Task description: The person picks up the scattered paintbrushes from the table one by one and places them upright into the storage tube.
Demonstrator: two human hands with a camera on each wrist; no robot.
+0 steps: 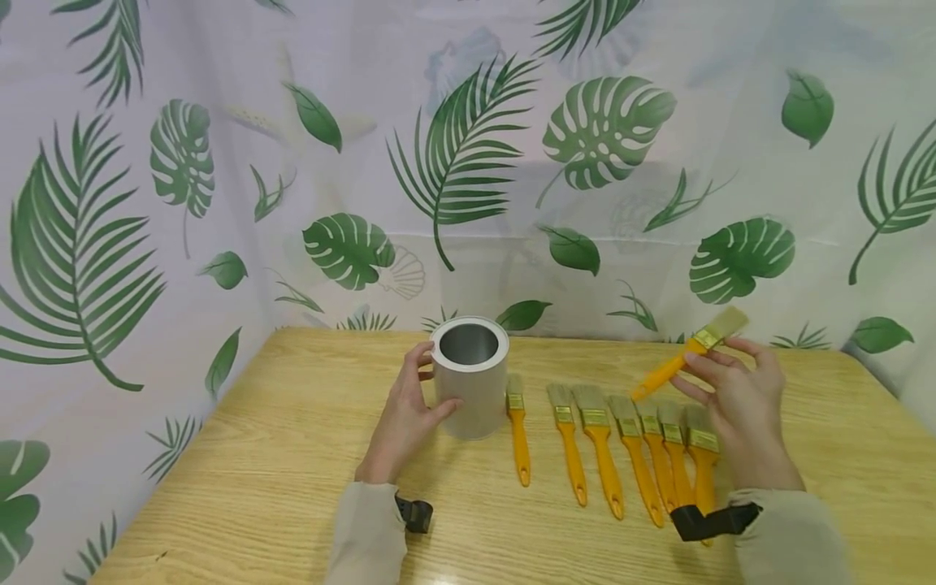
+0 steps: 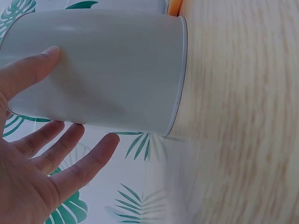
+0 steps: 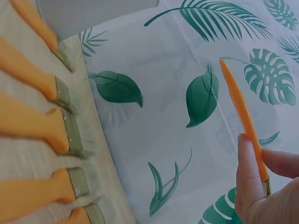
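A grey-white can with an open top and a dark inside stands upright on the table. My left hand holds its left side, the thumb laid on the front wall; in the left wrist view the thumb touches the can and the fingers lie along its other side. Raised above the table on the right, my right hand pinches a paintbrush by its orange handle. Its pale bristles point up and to the right, and the handle's end tips down left. The can's bottom is hidden from inside.
Several orange-handled paintbrushes lie in a row on the wooden table, bristles away from me. One paintbrush lies right beside the can. A leaf-patterned cloth hangs behind the table and along its left side.
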